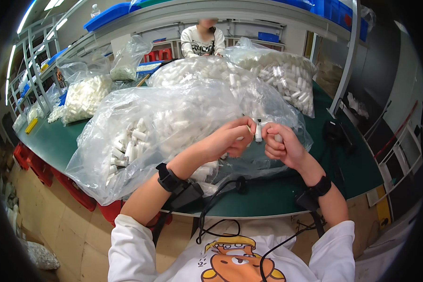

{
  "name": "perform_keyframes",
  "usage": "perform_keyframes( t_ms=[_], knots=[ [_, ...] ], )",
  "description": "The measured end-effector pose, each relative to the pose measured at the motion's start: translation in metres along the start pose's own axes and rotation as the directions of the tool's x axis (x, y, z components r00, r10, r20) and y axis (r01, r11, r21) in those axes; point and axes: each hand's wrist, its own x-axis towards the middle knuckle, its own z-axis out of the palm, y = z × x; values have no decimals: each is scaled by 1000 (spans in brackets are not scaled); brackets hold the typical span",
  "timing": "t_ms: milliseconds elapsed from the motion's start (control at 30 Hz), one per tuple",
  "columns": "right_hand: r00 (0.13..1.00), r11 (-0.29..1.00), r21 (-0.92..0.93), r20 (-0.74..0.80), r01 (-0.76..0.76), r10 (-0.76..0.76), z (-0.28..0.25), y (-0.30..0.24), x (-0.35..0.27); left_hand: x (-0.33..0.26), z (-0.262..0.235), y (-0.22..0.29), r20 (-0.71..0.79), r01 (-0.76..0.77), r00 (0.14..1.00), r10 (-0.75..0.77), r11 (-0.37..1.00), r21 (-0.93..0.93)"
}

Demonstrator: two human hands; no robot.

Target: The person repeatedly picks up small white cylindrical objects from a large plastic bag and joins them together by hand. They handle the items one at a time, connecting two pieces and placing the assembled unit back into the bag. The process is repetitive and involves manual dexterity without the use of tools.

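Note:
My left hand and my right hand are close together over the table, both with fingers curled. A small white cylinder with a dark end shows in the gap between them; whether fingers hold it or it lies behind cannot be told. The left thumb and forefinger are pinched, and what they grip is hidden. Out of my right fist peeks the pale end of another small white cylinder. Below and behind both hands spreads a large clear plastic bag full of white cylinders, some showing clear ends.
More filled bags stand behind, one at right and one at left. Across the green table sits another person. A metal post rises at right. Black cables hang at the front edge, near red stools.

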Motion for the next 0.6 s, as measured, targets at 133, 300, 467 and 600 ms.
perform_keyframes(
  t_ms=[133,300,467,600],
  knots=[
    [1000,1000,-11,10,-1,1,-4,0,0,0,2,-2,-45,-53,998,54,998,33],
    [999,996,-82,32,16,-14,0,-7,0,0,-4,2,-103,-143,983,150,987,71],
    [992,994,105,127,2,-16,1,-9,-1,4,-6,-2,33,-173,983,183,964,-202],
    [955,961,276,284,8,-90,-1,-6,0,6,-5,-6,133,-179,962,237,922,-344]
  ],
)
